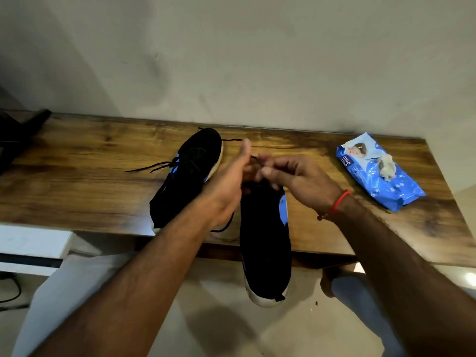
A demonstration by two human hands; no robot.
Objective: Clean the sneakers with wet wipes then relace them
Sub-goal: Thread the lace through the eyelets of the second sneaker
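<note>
While both forearms reach forward from the 6 o'clock edge of the head view, the two hands meet near the centre above the front edge of a brown, wood-grain bench [77,191].

Left hand [229,181]: thumb raised toward 12 o'clock, fingers curled under the upper end of a black fabric sneaker with a white sole and blue side panel [265,240]. This held sneaker hangs past the bench's front edge, its white-soled end pointing to 6 o'clock over the floor. How firmly the left grip closes cannot be told, since the fingers are blurred and partly hidden.

Right hand [296,179]: fingers bent, the tips drawn together in a pinch on a thin black shoelace [253,157] at the held sneaker's upper end, just beside the left thumb. A red thread bracelet [337,202] circles the right wrist.

Second black fabric sneaker with a pale sole [190,173]: lying on the bench at 10 o'clock from the hands, set diagonally, its loose black lace ends [149,167] trailing toward 9 o'clock on the wood.

Blue plastic pack of wet wipes [378,173]: resting on the bench at 3 o'clock from the hands, well apart from both sneakers. A crumpled, greyish used wipe [386,167] sits on top of the pack.

Dark object [23,135]: at the bench's 9 o'clock end; its identity cannot be told. A pale plastered wall [231,60] rises behind the bench at 12 o'clock.
</note>
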